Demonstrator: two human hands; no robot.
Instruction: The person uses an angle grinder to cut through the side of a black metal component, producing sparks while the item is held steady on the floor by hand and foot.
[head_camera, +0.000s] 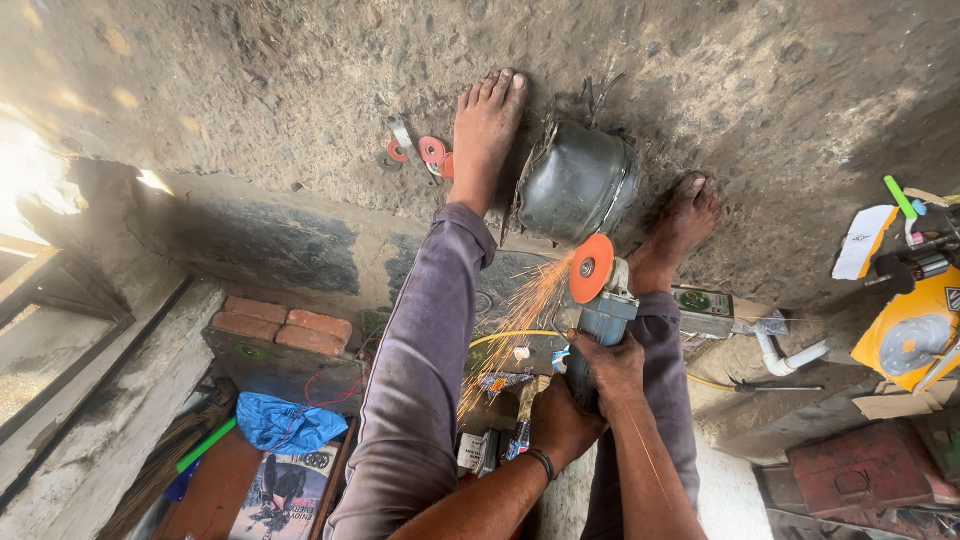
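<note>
- My left hand is wrapped tight around the rear of the angle grinder; I keep that wrist braced.
- My right hand is clamped on the grinder's body, steering.
- The orange disc bites the dark metal shell, which is pinned between my bare feet on the concrete floor; I hold light, even pressure and send the sparks away from my toes.

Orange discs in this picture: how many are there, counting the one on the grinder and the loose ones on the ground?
On the angle grinder, held by the right hand and left hand: 1 orange disc
Loose orange discs on the ground: 3
Total: 4
</note>
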